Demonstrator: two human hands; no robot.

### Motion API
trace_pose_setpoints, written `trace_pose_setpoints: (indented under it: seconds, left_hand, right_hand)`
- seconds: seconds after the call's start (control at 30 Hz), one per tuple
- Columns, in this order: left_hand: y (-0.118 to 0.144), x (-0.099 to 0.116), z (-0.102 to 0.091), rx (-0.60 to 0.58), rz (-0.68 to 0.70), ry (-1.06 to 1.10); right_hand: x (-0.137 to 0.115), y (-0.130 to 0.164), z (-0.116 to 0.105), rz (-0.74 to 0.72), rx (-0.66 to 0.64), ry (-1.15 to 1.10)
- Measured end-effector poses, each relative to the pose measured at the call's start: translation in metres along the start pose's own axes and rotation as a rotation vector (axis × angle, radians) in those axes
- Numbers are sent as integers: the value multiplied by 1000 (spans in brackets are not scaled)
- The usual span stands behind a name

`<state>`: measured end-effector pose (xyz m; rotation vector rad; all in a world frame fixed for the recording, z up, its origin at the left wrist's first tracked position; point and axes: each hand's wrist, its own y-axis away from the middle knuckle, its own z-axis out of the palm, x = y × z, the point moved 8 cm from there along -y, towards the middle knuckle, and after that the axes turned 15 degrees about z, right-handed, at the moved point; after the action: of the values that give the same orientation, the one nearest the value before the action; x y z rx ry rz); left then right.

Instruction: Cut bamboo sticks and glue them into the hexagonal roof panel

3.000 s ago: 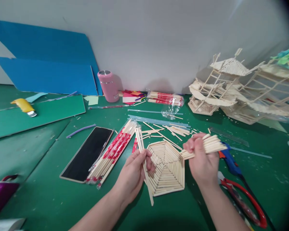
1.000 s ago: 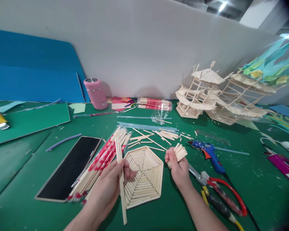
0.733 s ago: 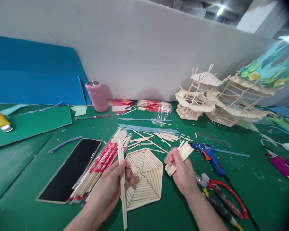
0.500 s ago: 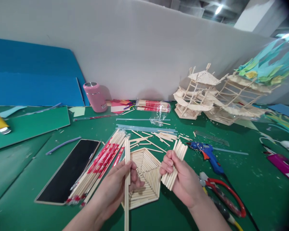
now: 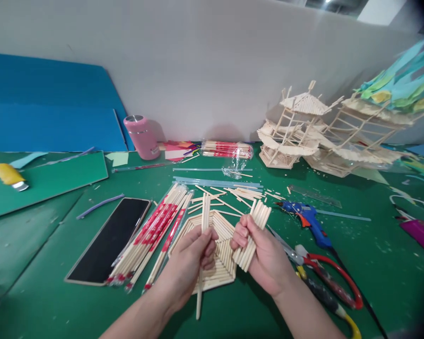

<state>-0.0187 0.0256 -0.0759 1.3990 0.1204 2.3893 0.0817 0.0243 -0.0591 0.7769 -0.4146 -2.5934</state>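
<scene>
My left hand (image 5: 187,263) grips a pair of long chopsticks (image 5: 205,212) held nearly upright over a flat hexagonal panel of glued sticks (image 5: 222,235) on the green table. My right hand (image 5: 265,259) is closed around a bundle of short cut sticks (image 5: 256,226), just right of the panel. The two hands are close together, almost touching above the panel's front half, which they partly hide.
A wrapped chopstick pack (image 5: 155,230) and black phone (image 5: 109,240) lie to the left. Loose sticks (image 5: 240,193), a blue glue gun (image 5: 305,216) and red-handled pliers (image 5: 332,282) lie right. Stick pagoda models (image 5: 304,132), a pink bottle (image 5: 141,136), blue boards (image 5: 53,113) stand behind.
My right hand has come in from the right, closer to the left hand, turning the short bundle more upright. The long chopsticks in my left hand have swung from leaning left to nearly vertical.
</scene>
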Motion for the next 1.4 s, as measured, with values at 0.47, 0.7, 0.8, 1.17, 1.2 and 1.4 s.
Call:
trace_pose_setpoints:
  seconds: [0.47, 0.7, 0.8, 1.17, 1.2, 1.4]
  left_hand:
    - [-20, 41, 12, -276, 425, -1485]
    - [-23, 18, 18, -343, 430, -1730]
    - [-20, 15, 23, -415, 464, -1883]
    - [-13, 27, 17, -481, 510, -1924]
    - [-12, 27, 16, -485, 506, -1900]
    - [-11, 32, 3, -454, 536, -1739]
  right_hand:
    - [-15, 3, -20, -34, 118, -69]
    - [-23, 7, -35, -56, 166, -80]
    - [-23, 7, -35, -66, 165, -73]
    - [-24, 7, -30, -63, 189, -28]
    - [-24, 7, -29, -65, 187, -23]
    - [-26, 7, -25, -90, 172, 31]
